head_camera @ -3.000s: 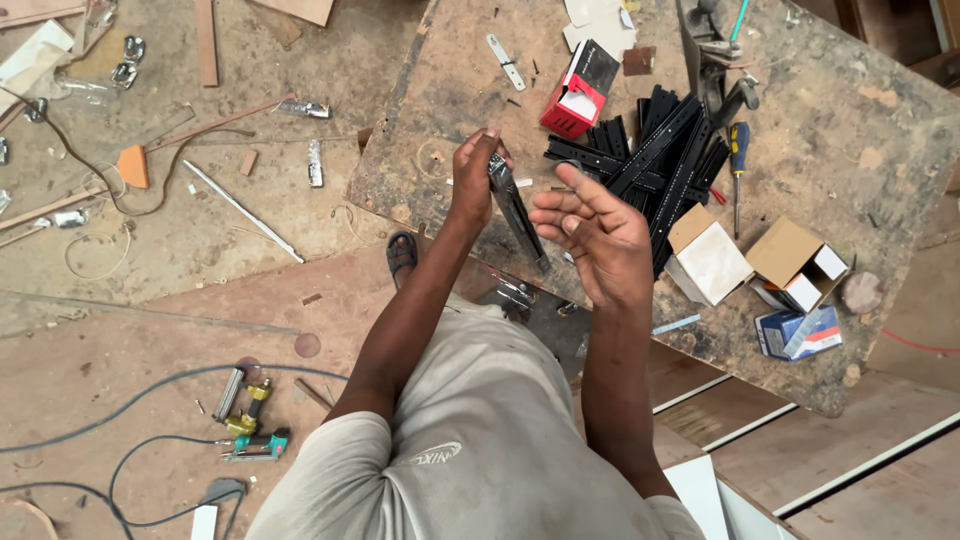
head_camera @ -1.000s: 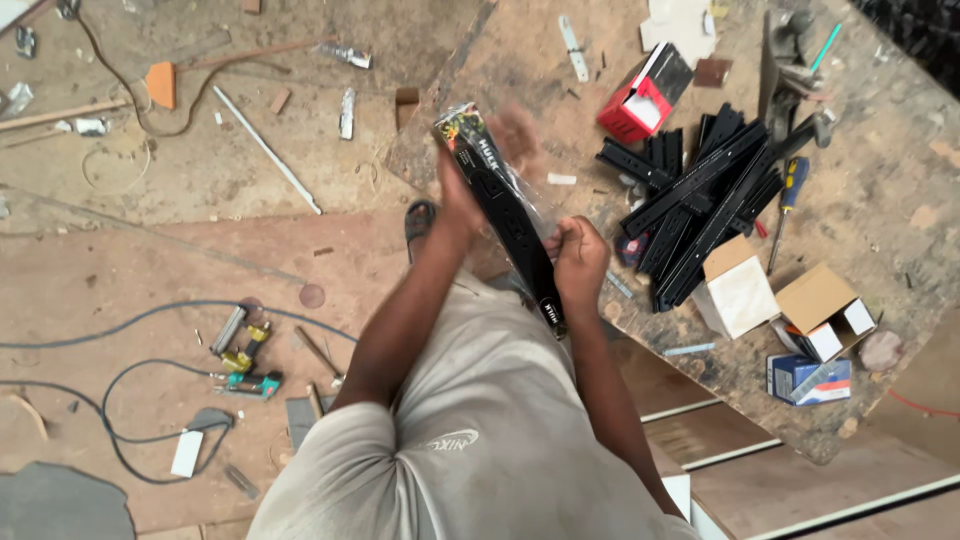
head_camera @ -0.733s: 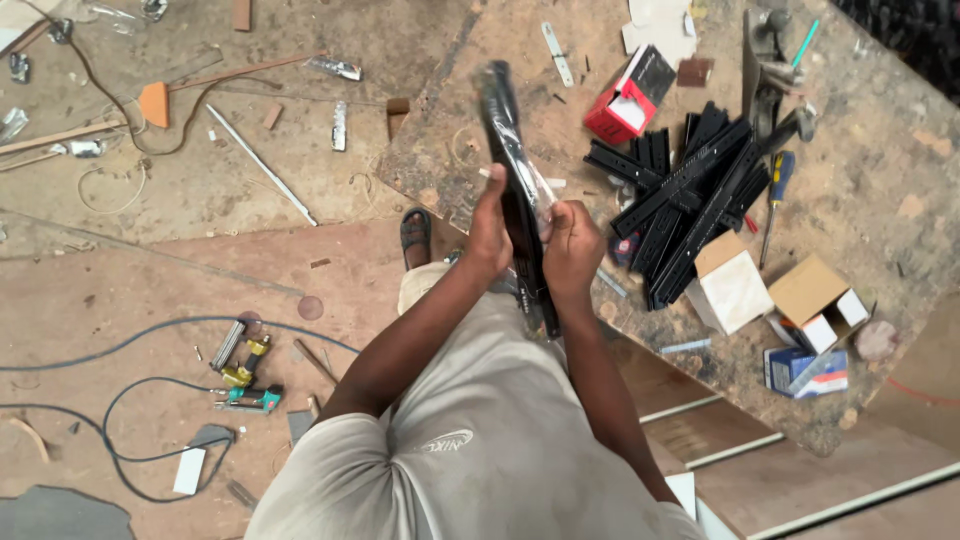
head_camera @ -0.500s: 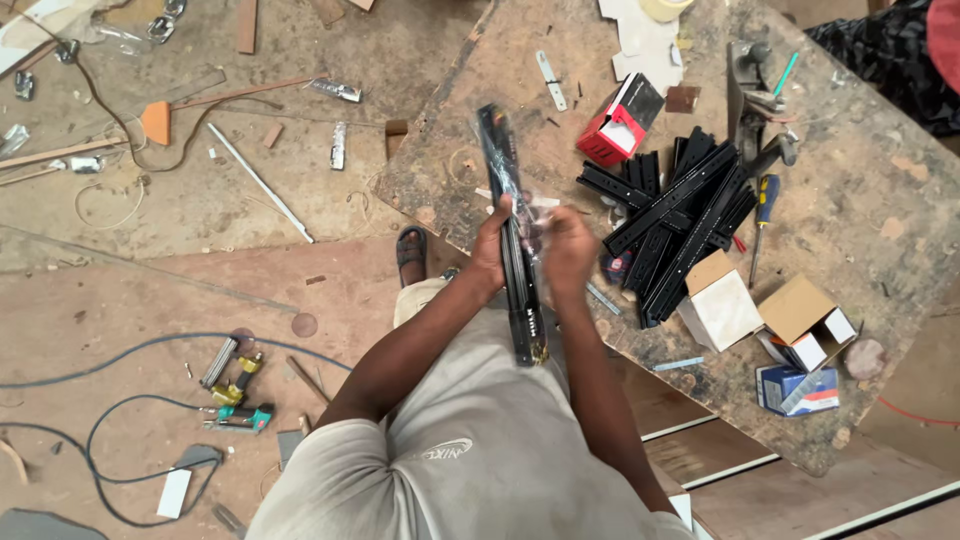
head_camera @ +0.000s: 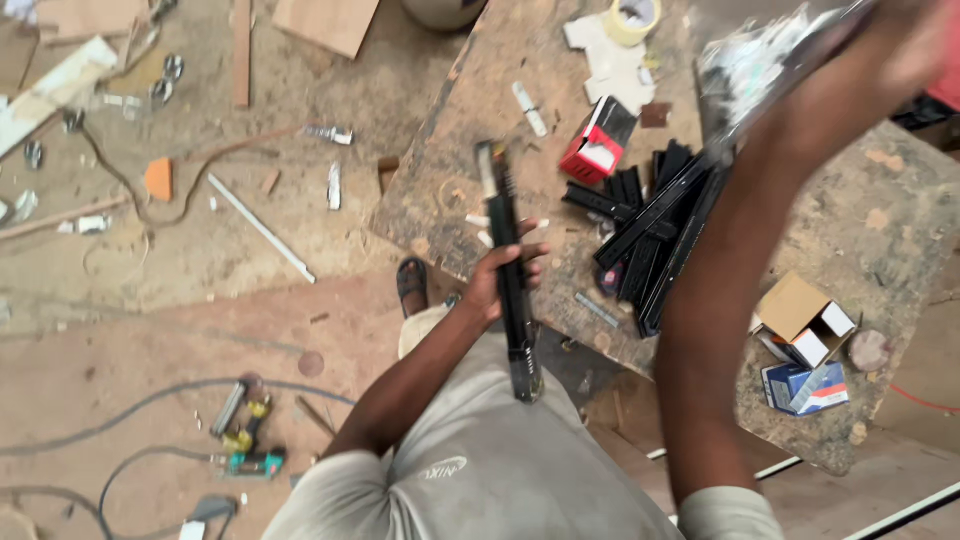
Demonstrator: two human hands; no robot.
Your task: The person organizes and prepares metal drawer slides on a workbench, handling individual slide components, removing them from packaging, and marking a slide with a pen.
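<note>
While the left hand (head_camera: 505,270) grips a long black drawer slide (head_camera: 510,270) around its middle, fingers wrapped tight, the slide stands nearly upright over the near edge of the plywood worktop (head_camera: 450,150), its lower end hanging just in front of the person's grey shirt. And look up at the top right: the right hand (head_camera: 905,40) is raised high, well apart from the left, blurred, and it appears to be pinching a crumpled clear plastic wrapper (head_camera: 760,60); exactly how the fingers close on it I cannot tell.

Behind the slide lies a pile of more black slides (head_camera: 655,230), with a red and black box (head_camera: 598,140) beside them, a roll of tape (head_camera: 632,18) near the far edge and small cardboard boxes (head_camera: 805,320) to the right.

Judging by this, the unwrapping is the step in hand. Doing it well means keeping the slide's grip central so the two halves don't telescope apart, holding it clear of the pile, and flinging the wrapper well away from the worktop so nothing snags underfoot among the cables (head_camera: 120,420) on the floor.
</note>
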